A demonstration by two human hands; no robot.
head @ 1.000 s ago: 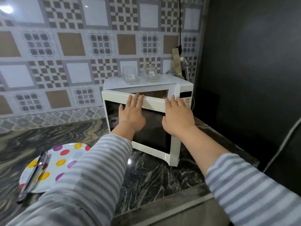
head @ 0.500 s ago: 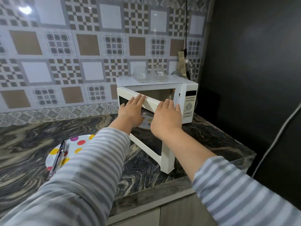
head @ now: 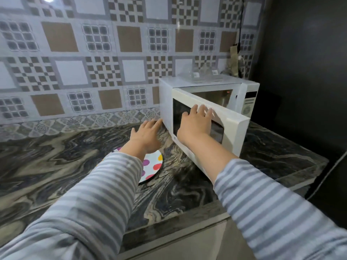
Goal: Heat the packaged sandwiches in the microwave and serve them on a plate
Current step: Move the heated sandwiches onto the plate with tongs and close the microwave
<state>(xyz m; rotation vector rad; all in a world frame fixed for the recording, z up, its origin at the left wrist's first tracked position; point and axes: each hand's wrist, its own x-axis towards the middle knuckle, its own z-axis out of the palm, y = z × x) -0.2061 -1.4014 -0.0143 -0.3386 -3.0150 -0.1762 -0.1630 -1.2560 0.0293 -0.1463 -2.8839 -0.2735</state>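
1. The right hand point(head: 195, 126) lies flat against the outer face of the microwave door point(head: 216, 121), its fingers point(head: 201, 110) straight and slightly spread, their tips near the door's upper frame; it holds nothing.
2. The left hand point(head: 145, 135) hovers over the table point(head: 56, 166) just left of the microwave point(head: 210, 102), fingers extended and relaxed, with the tips close to the oven's left side wall; whether they touch it cannot be told. It grips nothing.
3. The door stands partly ajar, hinged on the left, with a gap showing the cavity at the top right.
4. A polka-dot plate point(head: 154, 166) sits on the table below the left wrist, partly hidden by the striped sleeve point(head: 97, 194).
5. Two clear plastic packages point(head: 201, 75) rest on top of the microwave; their contents are too blurred to make out.
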